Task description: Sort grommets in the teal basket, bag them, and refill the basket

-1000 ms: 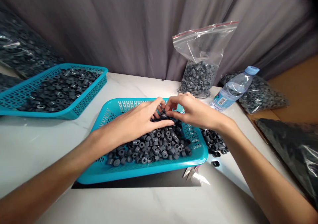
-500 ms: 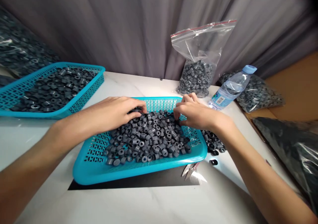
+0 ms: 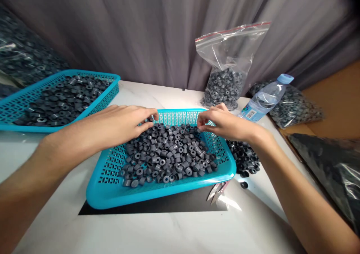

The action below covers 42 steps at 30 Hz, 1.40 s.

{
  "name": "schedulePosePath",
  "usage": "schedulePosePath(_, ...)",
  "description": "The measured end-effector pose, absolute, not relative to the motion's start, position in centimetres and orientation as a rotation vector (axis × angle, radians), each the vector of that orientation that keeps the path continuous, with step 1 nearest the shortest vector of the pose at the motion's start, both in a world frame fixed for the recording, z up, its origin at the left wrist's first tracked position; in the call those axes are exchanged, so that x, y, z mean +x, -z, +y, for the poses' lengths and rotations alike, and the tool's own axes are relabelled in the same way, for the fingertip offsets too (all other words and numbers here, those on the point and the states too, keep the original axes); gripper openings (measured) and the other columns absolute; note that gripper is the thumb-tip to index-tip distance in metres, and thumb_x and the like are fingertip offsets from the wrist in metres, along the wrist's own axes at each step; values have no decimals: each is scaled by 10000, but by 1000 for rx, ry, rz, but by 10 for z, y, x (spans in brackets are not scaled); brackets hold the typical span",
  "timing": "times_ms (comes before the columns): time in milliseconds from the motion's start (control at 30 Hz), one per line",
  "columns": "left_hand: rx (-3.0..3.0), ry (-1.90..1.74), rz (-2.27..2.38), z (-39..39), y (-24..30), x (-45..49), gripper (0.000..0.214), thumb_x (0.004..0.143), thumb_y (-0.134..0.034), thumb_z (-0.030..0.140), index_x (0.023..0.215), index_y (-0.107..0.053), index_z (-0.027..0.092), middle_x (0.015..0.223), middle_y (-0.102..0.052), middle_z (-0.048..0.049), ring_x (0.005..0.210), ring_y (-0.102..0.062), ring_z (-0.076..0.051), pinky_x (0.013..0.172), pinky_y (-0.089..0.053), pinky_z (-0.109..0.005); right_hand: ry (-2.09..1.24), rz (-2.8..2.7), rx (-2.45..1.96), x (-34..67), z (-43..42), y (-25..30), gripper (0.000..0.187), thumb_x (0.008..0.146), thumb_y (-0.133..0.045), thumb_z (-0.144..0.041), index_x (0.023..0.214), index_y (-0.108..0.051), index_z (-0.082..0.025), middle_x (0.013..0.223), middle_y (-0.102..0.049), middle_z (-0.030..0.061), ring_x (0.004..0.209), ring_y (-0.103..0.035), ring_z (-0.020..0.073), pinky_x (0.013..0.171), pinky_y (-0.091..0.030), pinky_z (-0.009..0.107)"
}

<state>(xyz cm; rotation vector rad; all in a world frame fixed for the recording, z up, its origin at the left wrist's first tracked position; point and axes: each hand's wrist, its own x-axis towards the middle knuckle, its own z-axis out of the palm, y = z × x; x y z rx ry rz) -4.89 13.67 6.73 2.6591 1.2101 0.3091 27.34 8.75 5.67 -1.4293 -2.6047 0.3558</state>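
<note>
A turquoise basket [image 3: 157, 194] in front of me holds a heap of small grey rings [image 3: 168, 154]. My left hand [image 3: 123, 125] hovers over the heap's far left part, thumb and fingers pinched on a dark ring. Over the far right corner of the basket, my right hand [image 3: 225, 125] has its thumb and fingertips pressed together; what they hold is too small to make out. A loose pile of rings [image 3: 245, 159] lies on the table under my right wrist.
A second turquoise basket [image 3: 17, 125] of rings stands at the back left. A zip bag [image 3: 225, 85] of rings, a water bottle [image 3: 261, 102] and more filled bags [image 3: 300, 105] sit at the back right. Small snips [image 3: 216, 191] lie on a black mat [image 3: 168, 205].
One second ago both hands met over the middle of the heap. They have since parted, the left going left and the right going right, and both now sit by the far rim.
</note>
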Motion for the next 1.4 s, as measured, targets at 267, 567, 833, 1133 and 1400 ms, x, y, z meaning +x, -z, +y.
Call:
schedulePosePath(267,2696,-319,1092,95,-78,8,406,972,-553,588,1230,-620,282,1177,-726,-41,969,-693,-264,838,-501,-370,-592,-2428,-1276,253,83,-57,136,1003,-584,-304,979,-638,-181,945,-732,41,915,-636,204,988,-367,401)
schedulePosePath(567,2159,-534,863,103,-76,11,331,873,-751,429,1077,-596,219,925,-771,-5,896,-756,-199,812,-599,-314,-924,-2133,-1029,236,79,-59,234,957,-650,-398,940,-718,-175,973,-747,39,938,-656,194,899,-477,332)
schedulePosePath(833,2048,-460,791,111,-81,-1,414,840,-794,364,1173,-599,216,1060,-758,-37,946,-752,-193,880,-601,-343,-1073,-1949,-923,236,80,-58,279,899,-741,-416,1033,-727,-172,1034,-744,55,972,-660,187,921,-479,338)
schedulePosePath(1133,2246,-479,851,105,-86,0,200,904,-708,374,971,-673,188,932,-767,-21,869,-746,-183,806,-574,-298,-1012,-1938,-940,230,80,-54,313,899,-722,-484,924,-712,-173,932,-731,44,911,-647,193,885,-472,344)
schedulePosePath(1400,2355,-396,964,118,-77,-8,192,877,-693,376,882,-648,189,800,-735,-10,762,-717,-175,716,-532,-281,-727,-2014,-1062,224,81,-46,217,1032,-514,-386,944,-549,-190,902,-610,34,828,-564,169,775,-437,312)
